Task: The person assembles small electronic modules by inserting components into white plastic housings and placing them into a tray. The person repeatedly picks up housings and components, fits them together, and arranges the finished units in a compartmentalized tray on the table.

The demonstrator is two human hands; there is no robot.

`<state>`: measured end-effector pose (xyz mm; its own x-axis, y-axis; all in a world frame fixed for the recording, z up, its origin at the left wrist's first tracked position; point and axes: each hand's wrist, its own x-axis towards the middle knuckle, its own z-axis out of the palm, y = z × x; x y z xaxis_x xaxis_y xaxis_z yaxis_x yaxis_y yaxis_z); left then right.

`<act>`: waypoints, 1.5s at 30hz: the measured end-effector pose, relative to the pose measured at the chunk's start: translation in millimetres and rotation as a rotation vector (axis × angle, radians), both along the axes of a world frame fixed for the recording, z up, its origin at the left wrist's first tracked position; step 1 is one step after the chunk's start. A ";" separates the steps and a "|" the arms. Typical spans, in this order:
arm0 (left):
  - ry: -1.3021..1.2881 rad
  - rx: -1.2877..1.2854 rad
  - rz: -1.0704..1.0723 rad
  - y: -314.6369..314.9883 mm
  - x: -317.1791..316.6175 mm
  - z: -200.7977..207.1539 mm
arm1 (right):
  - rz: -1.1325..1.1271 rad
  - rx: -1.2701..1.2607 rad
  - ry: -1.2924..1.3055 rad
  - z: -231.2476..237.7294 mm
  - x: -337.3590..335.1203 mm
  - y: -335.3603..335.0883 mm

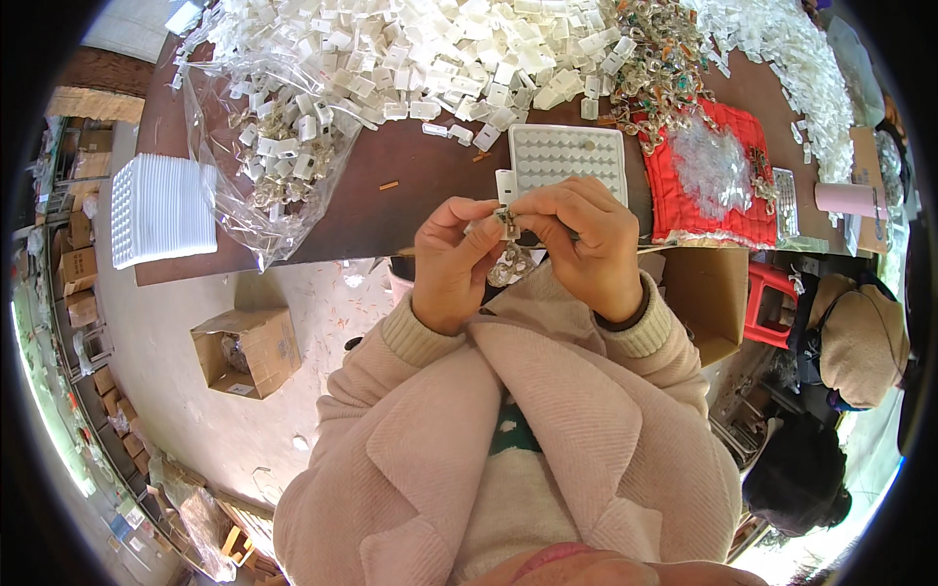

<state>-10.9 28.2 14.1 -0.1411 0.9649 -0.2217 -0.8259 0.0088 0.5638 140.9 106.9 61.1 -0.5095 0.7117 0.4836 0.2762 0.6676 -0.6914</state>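
Observation:
Close to the table's near edge, my left hand (455,262) and my right hand (586,244) meet around one small fitting (507,224). It has shiny metal parts, and both hands pinch it between thumb and fingers. A white rectangular plastic piece (505,185) sticks up just above the fingertips; whether it is joined to the fitting I cannot tell. Below the fingers shows a clump of clear and brassy small parts (510,266), partly covered by my hands. Just beyond my right hand lies a white tray with rows of dimples (568,146).
White plastic pieces (430,59) pile across the back of the brown table (420,166). Metal parts (664,68) and clear pieces (782,59) heap to the right. A red cloth (674,186), a clear bag (293,166) and stacked white trays (164,210) flank my hands. Cardboard box (246,354) stands below left.

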 end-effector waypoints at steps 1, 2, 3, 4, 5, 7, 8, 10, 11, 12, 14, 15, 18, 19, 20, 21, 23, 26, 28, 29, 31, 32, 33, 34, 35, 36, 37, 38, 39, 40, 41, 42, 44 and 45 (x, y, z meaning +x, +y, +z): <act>-0.017 0.027 -0.007 0.1 -0.1 -0.1 | 0.009 -0.014 -0.005 0.7 0.6 -0.2; -0.026 0.003 0.002 0.1 0.0 0.0 | 0.015 0.024 -0.006 0.9 0.5 -1.2; -0.032 0.000 0.014 0.1 0.4 0.0 | 0.016 0.057 -0.005 0.8 0.0 -3.4; -0.037 -0.004 0.029 0.0 0.5 0.1 | 0.020 0.091 -0.004 0.2 -0.6 -5.5; -0.009 -0.019 0.037 -0.3 0.4 0.0 | 0.021 0.102 0.005 -1.0 -1.7 -7.7; 0.050 -0.053 0.049 -0.7 -0.2 -0.8 | 0.021 0.118 0.013 -4.3 -3.5 -11.9; 0.046 -0.045 0.038 -0.7 -0.8 -1.7 | 0.023 0.114 0.026 -6.1 -3.7 -12.9; 0.039 -0.028 0.017 -0.7 -2.2 -4.3 | 0.026 0.094 0.033 -10.0 -3.0 -14.0; 0.028 -0.025 0.009 -0.8 -2.2 -5.6 | 0.042 0.061 0.056 -11.8 -2.7 -14.2; 0.019 -0.023 0.004 -1.2 -2.3 -6.7 | 0.054 0.021 0.085 -13.2 -2.3 -14.7; 0.046 -0.037 0.011 -1.7 -2.1 -8.0 | 0.084 -0.007 0.094 -14.3 -0.6 -15.0; 0.065 -0.076 0.000 -2.2 -1.4 -8.1 | 0.084 0.005 0.069 -13.8 0.3 -15.7; -0.057 -0.127 0.022 -2.9 -2.8 -6.5 | 0.081 0.063 0.004 -10.0 1.8 -17.0; -0.141 -0.045 -0.056 -2.0 -7.1 -5.7 | 0.028 -0.030 0.064 -8.6 1.1 -17.2; -0.155 -0.034 -0.063 -3.5 -5.8 -4.5 | -0.035 -0.135 0.125 -7.3 0.2 -17.3; -0.150 -0.029 -0.066 -4.7 -5.1 -3.6 | -0.076 -0.217 0.204 -6.1 -0.9 -16.8; -0.155 -0.070 -0.097 -5.1 -5.2 -2.0 | -0.025 -0.692 0.362 -5.8 -4.6 -12.1; -0.135 -0.112 -0.092 -6.9 -2.5 0.0 | 0.091 -1.113 0.570 -7.4 -8.0 -6.8; -0.187 -0.085 -0.087 -6.9 -1.1 1.0 | -0.024 -0.843 0.500 -9.7 -12.0 -12.7; -0.221 -0.050 -0.077 -7.0 -0.7 1.7 | -0.054 -0.682 0.463 -11.1 -14.0 -15.0; -0.371 0.146 -0.152 -3.5 -3.3 3.1 | 0.092 -0.330 0.498 -13.0 -13.9 -12.9; -0.277 -0.047 -0.003 -9.6 3.5 5.8 | 0.130 -0.261 0.450 -13.4 -12.5 -11.8; -0.298 -0.076 -0.011 -9.0 3.9 6.9 | 0.160 -0.186 0.414 -13.5 -10.5 -10.1; -0.333 -0.050 -0.029 -6.8 1.9 7.4 | 0.193 -0.151 0.404 -13.9 -9.2 -8.8; -0.376 0.051 -0.082 -4.7 1.0 7.9 | 0.207 -0.118 0.376 -14.6 -8.9 -8.0; -0.341 0.057 -0.112 -5.4 0.1 9.2 | 0.206 -0.101 0.382 -15.7 -9.9 -7.8; -0.306 -0.086 -0.059 -7.8 2.4 10.6 | 0.205 -0.078 0.385 -16.9 -11.5 -7.9; -0.362 -0.033 -0.084 -7.2 1.9 10.6 | 0.200 -0.063 0.388 -18.2 -13.0 -8.2; -0.417 0.019 -0.108 -7.1 1.8 10.6 | 0.200 -0.033 0.351 -18.3 -11.9 -7.7; -0.352 -0.085 -0.021 -9.7 4.6 10.6 | 0.198 -0.032 0.369 -19.4 -13.8 -8.4; -0.350 -0.140 0.002 -10.5 7.3 9.8 | 0.192 -0.029 0.384 -20.0 -15.0 -8.7; -0.359 -0.137 0.000 -9.6 6.5 8.0 | 0.190 -0.016 0.383 -20.3 -16.0 -8.9; -0.397 0.010 -0.076 -7.5 3.9 3.6 | 0.186 -0.002 0.362 -20.3 -16.9 -8.9; -0.372 -0.043 -0.054 -7.7 7.0 1.1 | 0.179 -0.008 0.386 -20.1 -17.2 -8.8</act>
<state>-3.8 20.5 15.2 0.0073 0.9573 -0.2891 -0.9719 0.0748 0.2232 123.8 98.1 41.0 -0.4079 0.6330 0.6580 -0.1239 0.6757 -0.7267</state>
